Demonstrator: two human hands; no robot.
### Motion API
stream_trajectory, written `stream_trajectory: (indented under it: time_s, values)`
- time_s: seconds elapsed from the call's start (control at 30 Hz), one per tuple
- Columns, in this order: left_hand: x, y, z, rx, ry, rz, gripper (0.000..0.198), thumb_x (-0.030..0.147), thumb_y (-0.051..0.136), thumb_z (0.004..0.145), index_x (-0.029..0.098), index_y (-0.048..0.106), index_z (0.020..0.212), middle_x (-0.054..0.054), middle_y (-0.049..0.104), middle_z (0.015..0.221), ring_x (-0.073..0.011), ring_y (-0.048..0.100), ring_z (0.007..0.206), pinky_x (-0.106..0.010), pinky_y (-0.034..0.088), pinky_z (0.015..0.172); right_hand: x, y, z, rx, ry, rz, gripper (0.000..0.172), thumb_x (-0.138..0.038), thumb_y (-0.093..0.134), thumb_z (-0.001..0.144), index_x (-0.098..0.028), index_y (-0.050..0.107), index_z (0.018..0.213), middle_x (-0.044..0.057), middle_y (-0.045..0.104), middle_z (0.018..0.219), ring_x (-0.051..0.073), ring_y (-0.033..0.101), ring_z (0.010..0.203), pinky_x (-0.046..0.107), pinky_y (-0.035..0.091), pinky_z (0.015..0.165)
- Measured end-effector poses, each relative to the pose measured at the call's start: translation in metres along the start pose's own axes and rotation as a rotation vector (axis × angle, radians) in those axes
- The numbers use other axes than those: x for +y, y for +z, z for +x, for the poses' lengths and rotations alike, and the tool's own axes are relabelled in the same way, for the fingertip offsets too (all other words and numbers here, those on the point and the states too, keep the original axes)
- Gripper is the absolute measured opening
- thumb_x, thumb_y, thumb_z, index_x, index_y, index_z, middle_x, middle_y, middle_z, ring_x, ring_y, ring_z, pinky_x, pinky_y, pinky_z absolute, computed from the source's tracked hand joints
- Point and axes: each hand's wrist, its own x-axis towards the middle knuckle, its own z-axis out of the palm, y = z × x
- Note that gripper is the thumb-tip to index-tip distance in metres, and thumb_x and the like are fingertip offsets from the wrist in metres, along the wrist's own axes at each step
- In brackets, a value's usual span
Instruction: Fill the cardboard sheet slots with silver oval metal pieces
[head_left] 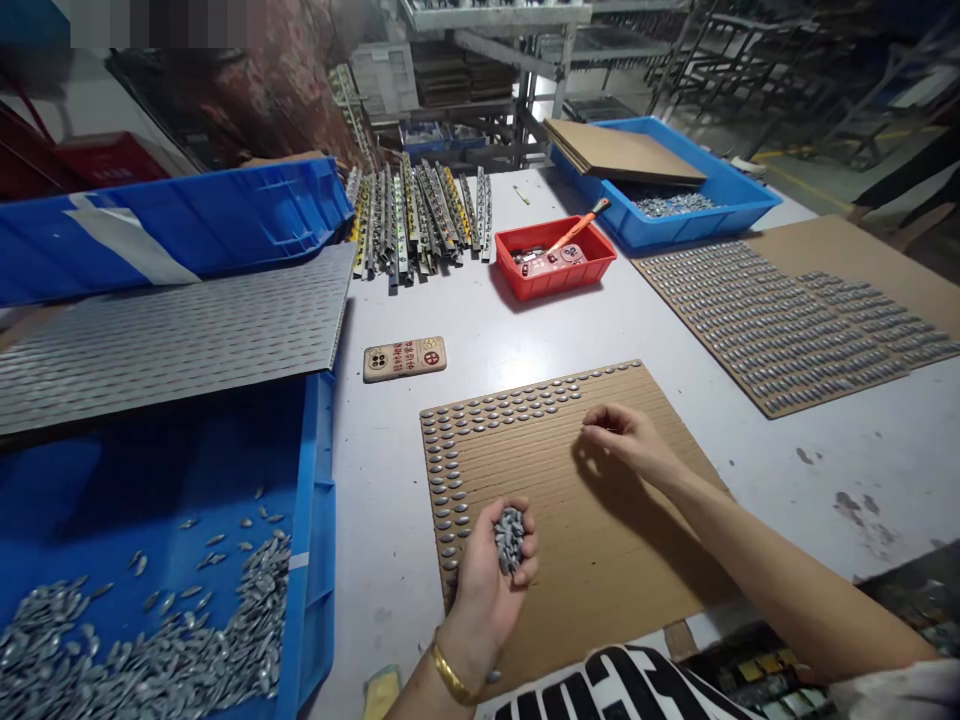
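My left hand (496, 570), with a gold bangle at the wrist, is cupped round a heap of small grey spindle-shaped metal pieces (509, 540). It hovers over the left part of a ridged brown cardboard sheet (570, 540). Rows of the same pieces (499, 408) lie along the sheet's far edge and down its left side. Above the right part of the sheet, close to those far rows, is my right hand (626, 438). Its thumb and fingertips are pinched together; whatever may be between them is too small to make out.
At left, a blue bin (307, 560) holds many loose pieces, with a filled sheet (187, 320) across it. A phone (405, 358), a red tray (555, 285), metal strips (420, 220) and another blue bin (697, 225) stand farther back. Another piece-covered sheet (780, 330) lies right.
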Motion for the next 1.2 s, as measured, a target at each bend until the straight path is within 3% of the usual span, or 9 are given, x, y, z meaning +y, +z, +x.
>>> stream_trajectory:
  time_s: [0.1, 0.27, 0.37, 0.77, 0.97, 1.2]
  values:
    - [-0.005, 0.0, 0.001, -0.012, -0.041, 0.051, 0.018, 0.024, 0.056, 0.082, 0.011, 0.058, 0.095, -0.002, 0.054, 0.073, -0.0056, 0.047, 0.05, -0.014, 0.022, 0.034, 0.013, -0.002, 0.018, 0.051, 0.022, 0.005, 0.023, -0.039, 0.058, 0.078, -0.017, 0.062, 0.084, 0.0, 0.062, 0.066, 0.012, 0.053, 0.05, 0.024, 0.043, 0.047]
    - [-0.003, 0.001, 0.001, 0.025, 0.068, 0.188, 0.023, 0.023, 0.06, 0.081, 0.013, 0.057, 0.101, -0.001, 0.056, 0.072, -0.0045, 0.046, 0.049, -0.013, 0.023, 0.035, 0.023, 0.009, 0.037, 0.081, -0.068, -0.132, 0.018, -0.034, 0.06, 0.077, -0.02, 0.068, 0.083, 0.003, 0.069, 0.077, 0.018, 0.061, 0.069, 0.031, 0.047, 0.065]
    - [-0.001, 0.002, 0.002, 0.023, 0.07, 0.213, 0.024, 0.027, 0.063, 0.08, 0.014, 0.057, 0.099, -0.001, 0.057, 0.072, -0.0045, 0.047, 0.05, -0.013, 0.024, 0.036, 0.025, 0.011, 0.043, 0.098, -0.12, -0.208, 0.015, -0.032, 0.06, 0.078, -0.021, 0.069, 0.081, 0.003, 0.069, 0.078, 0.019, 0.06, 0.072, 0.032, 0.045, 0.068]
    - [-0.005, -0.001, 0.006, 0.056, 0.035, 0.104, 0.024, 0.027, 0.055, 0.084, 0.009, 0.062, 0.099, -0.008, 0.064, 0.078, -0.0113, 0.057, 0.059, -0.017, 0.037, 0.04, 0.035, 0.01, 0.047, 0.074, -0.268, -0.339, 0.012, -0.028, 0.055, 0.083, -0.02, 0.065, 0.08, 0.003, 0.063, 0.076, 0.017, 0.057, 0.07, 0.028, 0.044, 0.066]
    - [-0.002, 0.003, 0.001, 0.058, 0.079, 0.163, 0.019, 0.022, 0.059, 0.082, 0.011, 0.061, 0.098, -0.01, 0.069, 0.086, -0.0135, 0.064, 0.065, -0.018, 0.046, 0.048, 0.03, 0.007, 0.046, 0.027, -0.352, -0.45, 0.014, -0.021, 0.051, 0.084, -0.019, 0.064, 0.077, 0.004, 0.058, 0.079, 0.016, 0.053, 0.069, 0.027, 0.041, 0.064]
    - [-0.003, 0.004, 0.001, 0.02, 0.118, 0.14, 0.021, 0.026, 0.064, 0.082, 0.011, 0.062, 0.096, -0.013, 0.07, 0.093, -0.0174, 0.068, 0.076, -0.023, 0.054, 0.061, 0.032, 0.002, 0.049, 0.004, -0.378, -0.51, 0.018, -0.025, 0.049, 0.088, -0.02, 0.064, 0.079, 0.006, 0.059, 0.081, 0.018, 0.055, 0.073, 0.03, 0.044, 0.067]
